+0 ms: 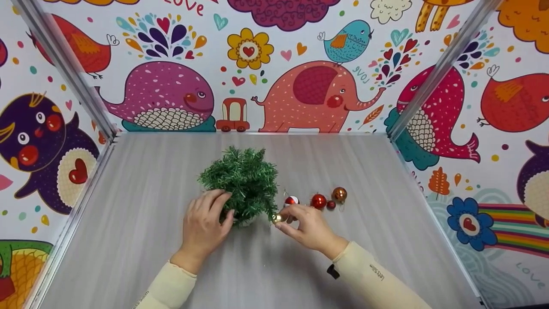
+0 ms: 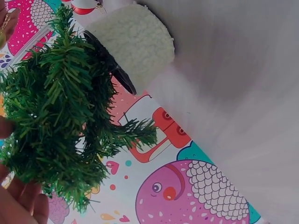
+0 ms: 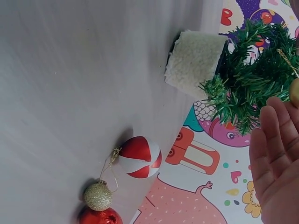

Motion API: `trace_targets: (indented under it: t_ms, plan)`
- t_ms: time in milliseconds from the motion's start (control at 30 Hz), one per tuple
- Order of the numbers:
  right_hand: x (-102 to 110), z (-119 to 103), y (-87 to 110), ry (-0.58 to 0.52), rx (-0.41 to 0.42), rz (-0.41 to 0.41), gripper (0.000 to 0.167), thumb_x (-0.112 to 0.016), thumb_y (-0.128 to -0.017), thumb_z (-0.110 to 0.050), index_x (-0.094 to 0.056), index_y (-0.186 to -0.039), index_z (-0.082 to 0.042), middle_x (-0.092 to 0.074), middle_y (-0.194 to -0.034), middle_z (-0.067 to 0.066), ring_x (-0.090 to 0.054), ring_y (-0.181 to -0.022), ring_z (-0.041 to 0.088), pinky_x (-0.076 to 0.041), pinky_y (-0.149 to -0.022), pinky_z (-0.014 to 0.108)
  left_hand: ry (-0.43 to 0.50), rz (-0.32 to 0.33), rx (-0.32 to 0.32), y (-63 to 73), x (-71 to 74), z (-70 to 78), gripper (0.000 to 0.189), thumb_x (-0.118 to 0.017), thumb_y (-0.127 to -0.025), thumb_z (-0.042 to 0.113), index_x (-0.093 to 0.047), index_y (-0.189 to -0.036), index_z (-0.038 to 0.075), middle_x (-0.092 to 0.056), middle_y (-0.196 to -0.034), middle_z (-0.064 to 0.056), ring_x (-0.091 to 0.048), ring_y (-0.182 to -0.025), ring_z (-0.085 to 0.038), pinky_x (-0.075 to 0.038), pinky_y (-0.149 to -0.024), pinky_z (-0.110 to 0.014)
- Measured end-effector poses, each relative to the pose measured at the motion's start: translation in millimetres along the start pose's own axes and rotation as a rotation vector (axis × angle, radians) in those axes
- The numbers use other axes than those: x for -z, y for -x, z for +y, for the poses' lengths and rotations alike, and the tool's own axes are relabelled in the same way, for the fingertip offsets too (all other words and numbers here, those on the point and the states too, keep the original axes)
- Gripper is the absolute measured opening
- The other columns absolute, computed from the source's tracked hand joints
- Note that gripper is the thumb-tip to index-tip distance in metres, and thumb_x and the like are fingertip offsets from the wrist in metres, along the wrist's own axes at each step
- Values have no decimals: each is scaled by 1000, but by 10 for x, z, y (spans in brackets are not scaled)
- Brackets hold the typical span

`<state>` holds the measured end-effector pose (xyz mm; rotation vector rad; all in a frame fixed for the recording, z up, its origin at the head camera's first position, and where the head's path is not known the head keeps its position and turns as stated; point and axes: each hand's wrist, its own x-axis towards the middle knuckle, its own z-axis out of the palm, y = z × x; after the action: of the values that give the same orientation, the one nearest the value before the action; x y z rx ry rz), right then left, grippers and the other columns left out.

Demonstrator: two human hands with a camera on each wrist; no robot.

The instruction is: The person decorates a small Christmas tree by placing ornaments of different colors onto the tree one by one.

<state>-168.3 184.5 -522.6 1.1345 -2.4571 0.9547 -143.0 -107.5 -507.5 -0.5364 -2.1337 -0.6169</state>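
White fleecy pot [image 3: 194,63] contains the green tree [image 1: 242,180]. Left hand [image 1: 205,221] touches its left side; grip cannot be determined. Right hand [image 1: 309,227] pinches gold bauble [image 1: 277,219], right.

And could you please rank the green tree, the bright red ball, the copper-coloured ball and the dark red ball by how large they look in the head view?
1. Green tree, clearly largest
2. Bright red ball and copper-coloured ball, too alike to rank
3. Dark red ball, smallest
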Motion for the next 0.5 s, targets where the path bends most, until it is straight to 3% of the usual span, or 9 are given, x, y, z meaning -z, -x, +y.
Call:
trace_targets:
  t_ms: [100,333,500]
  plan:
    - [-2,-16,-10,5,-6,-3,19,-69,-94,-35,-69,-105,-19,-67,-98,-12,-64,-83,5,-53,-70,23,1,19,-43,-10,-17,8,37,-78,-75,11,-70,-111,7,-65,-113,-11,-62,-100,-33,-50,-74,-47]
    - [-2,-46,-35,-18,-31,-7,23,-70,-93,-35,-71,-103,-14,-68,-95,-11,-65,-82,6,-55,-68,28,5,9,-102,-31,-43,42,26,-79,-74,10,-74,-99,7,-65,-118,-12,-61,-108,-33,-47,-89,-49]
    - [-10,-64,-57,-25,-24,-8,25,-70,-93,-34,-71,-103,-11,-68,-95,-11,-65,-82,5,-55,-67,27,-39,-1,-180,-42,-74,103,22,-76,-76,18,-74,-96,8,-64,-122,-13,-59,-115,-33,-42,-95,-49]
